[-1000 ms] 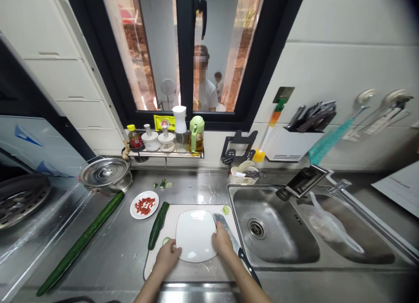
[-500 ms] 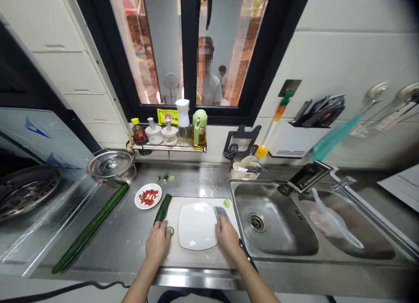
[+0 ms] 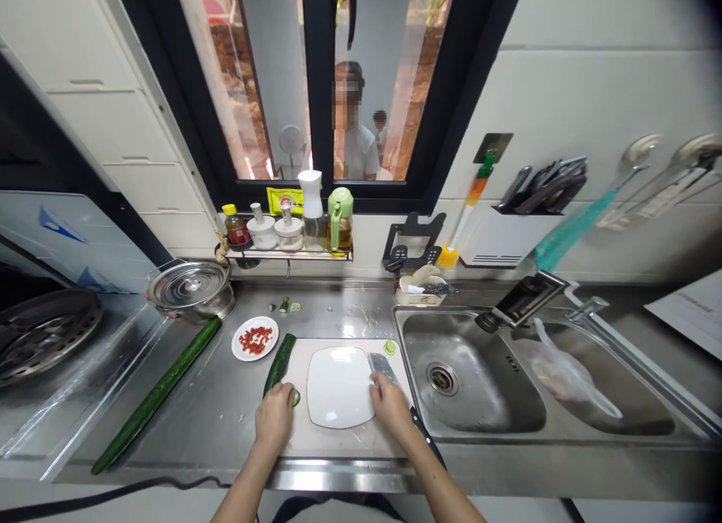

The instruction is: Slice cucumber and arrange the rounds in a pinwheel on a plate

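My left hand (image 3: 274, 416) is closed around a short cucumber piece (image 3: 296, 396), whose cut end peeks out past the fingers. Just beyond it a longer cucumber length (image 3: 279, 363) lies along the left edge of the white cutting board (image 3: 321, 445). A white squarish plate (image 3: 339, 387) rests on the board between my hands. At the plate's right rim, my right hand (image 3: 390, 406) has its fingers curled on the edge. Partly covered by that hand is a knife, with its blade (image 3: 382, 366) showing ahead and its black handle (image 3: 427, 436) behind. Cucumber slices (image 3: 389, 347) sit at the board's far right corner.
A small plate (image 3: 237, 348) of chopped red bits stands left of the board. Farther left are a whole cucumber (image 3: 158, 399) and a lidded steel pot (image 3: 192, 288). A double sink (image 3: 474, 425) adjoins on the right. Behind runs a condiment shelf (image 3: 290, 255).
The cucumber piece at my left hand has turned, and the fingers have drawn in around it. My right hand stays at the plate's rim. The view has shifted slightly.
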The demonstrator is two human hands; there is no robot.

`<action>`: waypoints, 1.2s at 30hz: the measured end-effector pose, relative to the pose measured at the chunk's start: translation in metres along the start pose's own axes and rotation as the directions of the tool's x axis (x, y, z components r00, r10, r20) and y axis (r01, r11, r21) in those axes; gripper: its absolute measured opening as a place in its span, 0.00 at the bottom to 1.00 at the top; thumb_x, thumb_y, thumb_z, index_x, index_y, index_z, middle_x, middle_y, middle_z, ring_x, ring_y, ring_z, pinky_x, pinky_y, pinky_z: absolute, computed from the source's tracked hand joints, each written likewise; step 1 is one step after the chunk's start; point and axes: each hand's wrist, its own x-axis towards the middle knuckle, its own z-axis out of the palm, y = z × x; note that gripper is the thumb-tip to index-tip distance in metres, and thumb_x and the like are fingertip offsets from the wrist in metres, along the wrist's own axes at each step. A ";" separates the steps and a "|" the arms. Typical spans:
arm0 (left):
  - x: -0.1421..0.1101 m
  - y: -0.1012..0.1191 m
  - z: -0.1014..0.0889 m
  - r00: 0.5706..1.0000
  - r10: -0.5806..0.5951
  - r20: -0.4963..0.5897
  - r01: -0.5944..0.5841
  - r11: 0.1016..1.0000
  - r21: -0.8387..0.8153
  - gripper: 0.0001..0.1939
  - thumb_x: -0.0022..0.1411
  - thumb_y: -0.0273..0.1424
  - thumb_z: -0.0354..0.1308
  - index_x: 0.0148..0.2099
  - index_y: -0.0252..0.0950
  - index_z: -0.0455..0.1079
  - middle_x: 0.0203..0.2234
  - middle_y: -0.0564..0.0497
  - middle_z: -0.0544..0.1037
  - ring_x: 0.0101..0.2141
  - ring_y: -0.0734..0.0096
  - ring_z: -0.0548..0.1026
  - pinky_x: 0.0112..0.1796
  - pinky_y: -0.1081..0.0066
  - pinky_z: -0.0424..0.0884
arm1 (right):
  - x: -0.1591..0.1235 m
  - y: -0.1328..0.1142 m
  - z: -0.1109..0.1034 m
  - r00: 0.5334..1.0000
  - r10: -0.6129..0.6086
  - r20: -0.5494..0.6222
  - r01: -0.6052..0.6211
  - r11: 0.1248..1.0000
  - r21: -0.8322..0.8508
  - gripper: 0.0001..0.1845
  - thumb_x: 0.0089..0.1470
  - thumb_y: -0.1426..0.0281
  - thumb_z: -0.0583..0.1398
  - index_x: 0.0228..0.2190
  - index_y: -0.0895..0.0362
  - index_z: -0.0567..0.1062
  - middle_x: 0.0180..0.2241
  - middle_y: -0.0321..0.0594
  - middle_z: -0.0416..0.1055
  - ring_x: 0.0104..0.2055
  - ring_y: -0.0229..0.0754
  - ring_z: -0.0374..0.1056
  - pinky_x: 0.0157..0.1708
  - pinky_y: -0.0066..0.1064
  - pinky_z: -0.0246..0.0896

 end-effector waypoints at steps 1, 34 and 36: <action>0.000 0.000 0.000 1.000 0.006 -0.016 -0.006 1.000 -0.009 0.15 0.67 0.30 0.44 0.42 0.38 0.74 0.39 0.47 0.75 0.40 0.68 0.72 0.37 0.72 0.60 | 0.000 0.000 0.000 1.000 -0.003 0.003 0.003 1.000 0.007 0.20 0.58 0.71 0.49 0.49 0.59 0.71 0.31 0.43 0.74 0.39 0.45 0.70 0.40 0.31 0.58; -0.019 0.064 -0.026 0.965 0.228 0.130 0.049 0.329 -0.943 0.23 0.48 0.45 0.63 0.41 0.35 0.67 0.21 0.57 0.68 0.25 0.75 0.67 0.31 0.74 0.62 | -0.020 -0.061 0.006 0.890 -0.452 0.059 0.419 0.863 0.281 0.04 0.53 0.75 0.55 0.29 0.56 0.69 0.30 0.36 0.68 0.32 0.37 0.63 0.32 0.26 0.54; -0.021 0.064 -0.025 0.974 0.164 0.157 0.093 0.341 -0.936 0.24 0.47 0.48 0.63 0.40 0.34 0.67 0.21 0.56 0.68 0.25 0.76 0.66 0.28 0.75 0.61 | -0.022 -0.061 0.004 0.892 -0.451 0.041 0.424 0.863 0.275 0.05 0.54 0.75 0.54 0.29 0.56 0.70 0.29 0.36 0.67 0.32 0.37 0.63 0.32 0.27 0.54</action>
